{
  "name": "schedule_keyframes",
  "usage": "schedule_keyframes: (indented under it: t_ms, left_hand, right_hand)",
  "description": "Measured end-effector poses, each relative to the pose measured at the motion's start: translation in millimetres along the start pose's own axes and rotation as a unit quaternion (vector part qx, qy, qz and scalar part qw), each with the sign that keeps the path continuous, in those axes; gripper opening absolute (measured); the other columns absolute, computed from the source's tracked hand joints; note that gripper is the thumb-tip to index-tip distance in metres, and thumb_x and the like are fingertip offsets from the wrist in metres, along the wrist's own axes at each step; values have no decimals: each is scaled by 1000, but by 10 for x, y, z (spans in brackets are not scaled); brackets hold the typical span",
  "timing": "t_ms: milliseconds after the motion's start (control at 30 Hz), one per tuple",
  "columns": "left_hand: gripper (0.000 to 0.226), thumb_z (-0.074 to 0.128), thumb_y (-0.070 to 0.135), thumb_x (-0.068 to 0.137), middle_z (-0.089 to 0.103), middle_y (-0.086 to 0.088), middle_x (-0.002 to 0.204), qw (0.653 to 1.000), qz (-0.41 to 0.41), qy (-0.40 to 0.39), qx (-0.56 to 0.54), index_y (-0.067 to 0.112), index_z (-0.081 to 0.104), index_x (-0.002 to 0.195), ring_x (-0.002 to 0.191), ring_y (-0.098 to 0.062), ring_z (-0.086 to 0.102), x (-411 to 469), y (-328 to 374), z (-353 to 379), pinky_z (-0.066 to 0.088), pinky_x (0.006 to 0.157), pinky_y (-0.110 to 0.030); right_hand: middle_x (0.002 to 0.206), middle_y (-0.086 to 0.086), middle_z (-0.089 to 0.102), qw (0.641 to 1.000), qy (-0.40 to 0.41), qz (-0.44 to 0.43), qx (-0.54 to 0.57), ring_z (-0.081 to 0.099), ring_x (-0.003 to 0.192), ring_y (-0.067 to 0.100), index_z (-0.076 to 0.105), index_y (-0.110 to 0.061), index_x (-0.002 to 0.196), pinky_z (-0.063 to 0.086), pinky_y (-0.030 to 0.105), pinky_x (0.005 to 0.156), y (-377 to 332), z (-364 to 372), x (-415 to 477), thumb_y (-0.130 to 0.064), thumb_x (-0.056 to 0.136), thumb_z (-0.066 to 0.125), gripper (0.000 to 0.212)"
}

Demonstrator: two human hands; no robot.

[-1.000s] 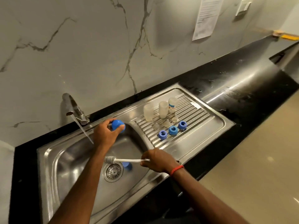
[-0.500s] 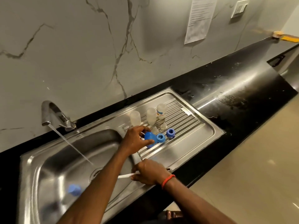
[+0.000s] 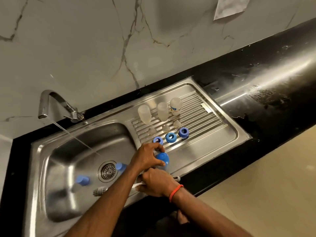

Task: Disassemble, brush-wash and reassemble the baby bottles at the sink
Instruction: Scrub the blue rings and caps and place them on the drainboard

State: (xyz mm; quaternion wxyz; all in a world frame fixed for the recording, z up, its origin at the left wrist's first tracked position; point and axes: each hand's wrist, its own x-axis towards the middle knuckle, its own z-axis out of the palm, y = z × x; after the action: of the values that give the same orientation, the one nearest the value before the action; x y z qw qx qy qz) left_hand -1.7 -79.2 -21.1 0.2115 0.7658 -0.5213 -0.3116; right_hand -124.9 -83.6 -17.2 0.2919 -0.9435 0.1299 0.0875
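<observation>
I see a white marble wall (image 3: 85, 48) with dark veins from nine to one o'clock, a paper sheet (image 3: 229, 7) hanging at one. A glossy black countertop (image 3: 273, 74) catches light toward two o'clock. Beige floor (image 3: 273, 185) fills four.

A sink basin (image 3: 56, 168) fills the left of the view. Its drainboard (image 3: 213, 134) adjoins it at 3 o'clock, and a counter (image 3: 273, 82) runs on beyond. Taking the drain (image 3: 108, 171) as centre, the tap (image 3: 51, 100) stands at 11 o'clock, a loose cap (image 3: 121, 166) lies just beside at 2 o'clock, and a second loose cap (image 3: 82, 180) at 8 o'clock. On the drainboard stand three rows: bottles (image 3: 162, 111) nearest the wall, nipples (image 3: 165, 128) before them, rings (image 3: 171, 137) before those. At the drainboard's 7 o'clock corner the left hand (image 3: 147, 157) holds a cap (image 3: 162, 159). The right hand (image 3: 153, 183), just before it, grips a brush (image 3: 100, 191) reaching over the basin.
</observation>
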Motion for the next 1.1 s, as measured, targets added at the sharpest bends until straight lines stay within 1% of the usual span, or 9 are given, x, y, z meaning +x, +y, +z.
schedule_keyframes:
  t_ms: [167,300,367,500,567,667,767,933,1100]
  left_hand:
    - [50,90,33,64,67,21,107,1000,9,-24,-14,37,67,108,71,11,59,-6,7,13,48,70,-18]
    - [68,95,34,59,61,33,76,998,7,26,-48,37,65,120,57,0,53,-104,12,-54,47,61,-16]
    - [70,96,32,60,59,34,71,995,6,69,-69,33,65,122,55,-2,50,-156,-39,-147,46,56,-15]
    - [55,88,45,68,63,34,82,986,19,154,-52,35,64,116,60,-4,55,-287,-242,-401,45,55,-13]
    - [41,84,42,75,66,25,85,978,13,202,-57,30,68,111,60,-2,55,-352,-380,-526,44,56,-12]
    - [25,82,32,82,71,14,87,962,-18,257,-89,23,74,103,54,-8,53,-455,-544,-739,47,54,-21]
    - [16,80,30,85,73,11,87,952,-42,284,-106,21,75,98,64,-11,63,-586,-672,-973,55,62,-26]
    - [9,80,27,84,73,9,79,936,-81,314,-137,24,75,90,72,-11,69,-773,-1008,-1206,59,70,-30]
    - [5,79,26,85,73,10,76,931,-111,306,-166,23,75,87,68,1,66,-930,-1398,-1252,52,66,-16]
  right_hand:
    - [101,7,71,1000,-3,-22,1,69,89,26,69,-18,116,58,44,83,52,-56,-24,-42,96,57,34]
    - [100,8,70,999,-16,-34,-13,69,90,27,69,-20,114,58,45,83,34,-79,6,-44,95,57,33]
    - [97,8,69,999,-27,-35,-26,68,88,28,68,-22,112,58,47,79,26,-83,43,-45,94,57,32]
    - [93,6,69,999,-41,-16,-20,68,84,26,68,-22,110,59,45,76,-54,-99,139,-48,95,57,32]
    - [93,8,69,1000,-18,-1,-25,68,84,28,69,-20,110,59,43,76,-130,-104,181,-46,95,57,33]
    - [99,11,68,999,24,28,-34,67,89,31,66,-17,110,56,39,75,-255,-94,268,-45,96,55,33]
    - [101,9,68,996,51,52,-46,67,91,30,66,-20,112,54,39,76,-411,-113,369,-46,96,53,33]
    - [105,9,67,988,80,103,-82,65,98,33,62,-20,111,51,40,78,-535,-119,513,-41,99,45,29]
    - [99,7,67,979,94,158,-82,66,91,28,62,-20,107,50,35,74,-629,-68,659,-41,101,47,27]
